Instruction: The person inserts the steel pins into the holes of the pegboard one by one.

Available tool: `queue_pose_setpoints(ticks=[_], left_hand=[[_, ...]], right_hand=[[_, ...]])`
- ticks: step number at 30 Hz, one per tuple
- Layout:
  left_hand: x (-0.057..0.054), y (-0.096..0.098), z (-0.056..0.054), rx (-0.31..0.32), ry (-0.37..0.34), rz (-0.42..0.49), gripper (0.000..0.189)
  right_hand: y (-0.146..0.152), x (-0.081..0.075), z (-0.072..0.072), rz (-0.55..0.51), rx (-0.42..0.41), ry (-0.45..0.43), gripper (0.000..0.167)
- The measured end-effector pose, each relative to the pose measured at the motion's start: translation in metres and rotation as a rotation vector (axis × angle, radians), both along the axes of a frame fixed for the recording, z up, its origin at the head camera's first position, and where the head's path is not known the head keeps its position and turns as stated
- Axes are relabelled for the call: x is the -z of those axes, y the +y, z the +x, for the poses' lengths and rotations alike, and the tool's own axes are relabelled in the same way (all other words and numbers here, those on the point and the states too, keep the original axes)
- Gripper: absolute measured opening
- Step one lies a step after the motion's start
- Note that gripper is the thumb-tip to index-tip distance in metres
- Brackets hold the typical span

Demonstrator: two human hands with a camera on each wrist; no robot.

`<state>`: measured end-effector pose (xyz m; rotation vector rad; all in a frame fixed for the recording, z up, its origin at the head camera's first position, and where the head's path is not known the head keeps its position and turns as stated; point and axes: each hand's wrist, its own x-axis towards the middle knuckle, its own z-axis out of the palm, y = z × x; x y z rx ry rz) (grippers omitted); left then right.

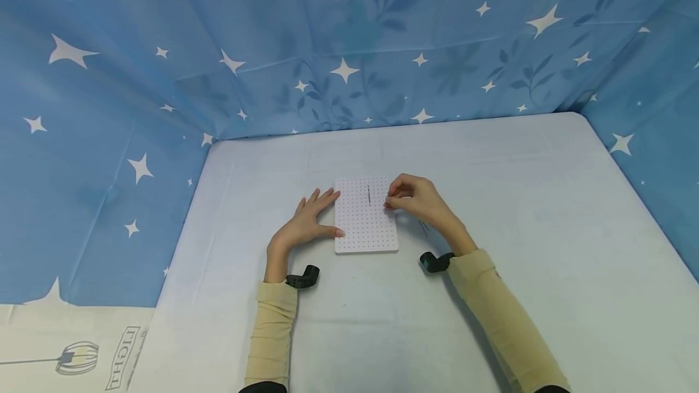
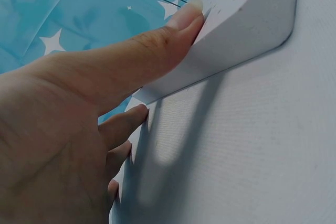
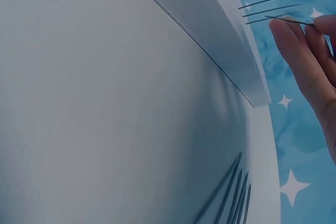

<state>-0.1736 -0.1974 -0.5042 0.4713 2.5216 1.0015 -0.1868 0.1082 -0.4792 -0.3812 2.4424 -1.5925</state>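
A white board (image 1: pixel 363 232) with rows of small holes lies flat on the table. Three thin dark metal pins (image 3: pixel 270 10) stand upright in it, towards its far part in the head view. My left hand (image 1: pixel 308 223) is spread at the board's left side, its thumb (image 2: pixel 184 17) resting on the near left edge and its fingers reaching along the side. Over the board's right edge, my right hand (image 1: pixel 417 199) pinches another thin pin (image 3: pixel 289 20) between thumb and fingertips. This held pin is apart from the standing ones.
Several loose pins (image 3: pixel 231 198) lie on the white tabletop (image 1: pixel 524 199) to the right of the board, beneath my right wrist. A blue curtain with white stars (image 1: pixel 338 29) hangs behind the table and at both sides.
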Motion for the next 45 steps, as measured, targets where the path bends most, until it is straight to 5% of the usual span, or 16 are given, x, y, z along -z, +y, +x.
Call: queue_pose_setpoints(ticks=[14,45], left_hand=[[0.002,0.000,-0.002,0.000,0.009,-0.029,0.099],[0.000,0.001,-0.001,0.004,0.001,-0.006,0.097]], right_hand=[[-0.014,-0.004,-0.006,0.060,-0.027,0.064,0.010],[-0.029,0.004,-0.014,0.154,-0.082,0.029,0.007]])
